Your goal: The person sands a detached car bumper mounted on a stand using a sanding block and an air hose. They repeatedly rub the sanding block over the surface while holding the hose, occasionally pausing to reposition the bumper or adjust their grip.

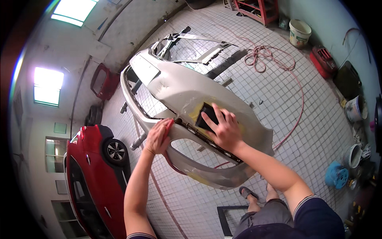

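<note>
One red car [95,171] stands leftmost, well apart from the work. The left hand's [159,136] grip curls around a red piece [169,128] at the edge of one pale panel [191,83], beside its rounded opening. The right hand's [227,129] grip pinches one black block [206,110] against the panel's yellowish patch. Rightward, tiled floor [326,127] leaves room, crossed by a looping red hose [303,99], before three white buckets [300,34].

Single head-worn fisheye view, upright, directed down and ahead from the person's head. Left hand [158,136] and right hand [227,129] appear near, mid-frame; floor [324,119] lies beyond, red car [95,175] farther off at left.
</note>
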`<state>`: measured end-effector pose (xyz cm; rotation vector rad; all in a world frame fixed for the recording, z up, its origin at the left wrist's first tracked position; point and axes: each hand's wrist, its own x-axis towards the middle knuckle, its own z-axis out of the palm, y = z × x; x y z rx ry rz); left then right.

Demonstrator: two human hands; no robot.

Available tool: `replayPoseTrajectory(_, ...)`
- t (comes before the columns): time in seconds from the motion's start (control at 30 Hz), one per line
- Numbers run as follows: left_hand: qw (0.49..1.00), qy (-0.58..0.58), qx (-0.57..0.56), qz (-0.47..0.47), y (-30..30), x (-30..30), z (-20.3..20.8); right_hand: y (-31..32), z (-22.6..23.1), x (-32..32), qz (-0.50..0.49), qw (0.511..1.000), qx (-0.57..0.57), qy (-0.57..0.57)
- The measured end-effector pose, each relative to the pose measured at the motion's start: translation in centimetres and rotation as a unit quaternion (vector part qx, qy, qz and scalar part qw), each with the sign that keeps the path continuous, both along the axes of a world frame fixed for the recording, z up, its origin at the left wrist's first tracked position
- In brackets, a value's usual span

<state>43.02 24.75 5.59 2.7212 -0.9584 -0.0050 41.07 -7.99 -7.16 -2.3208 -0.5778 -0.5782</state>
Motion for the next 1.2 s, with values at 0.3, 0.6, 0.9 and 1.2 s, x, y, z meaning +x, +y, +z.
replayPoseTrajectory(0.3, 0.997, 0.02, 0.019, -0.075, 1.2, 1.1, -1.3, -4.1, -3.4, -3.5, 0.036, 0.999, -0.036, 0.002)
replayPoseTrajectory(0.6, 0.997, 0.025, 0.004, -0.067, 2.2, 1.4, -1.2, 1.4, 0.6, 1.7, 0.0, 0.999, -0.035, -0.001)
replayPoseTrajectory(0.9, 0.997, 0.009, 0.043, -0.064, 3.1, 1.0, -1.8, -1.5, -1.9, -2.2, 0.049, 0.998, -0.047, -0.02)
replayPoseTrajectory(1.2, 0.998, 0.017, 0.041, -0.052, 3.4, 1.1, -2.4, -3.6, -5.0, -5.6, 0.035, 0.998, -0.042, 0.005)
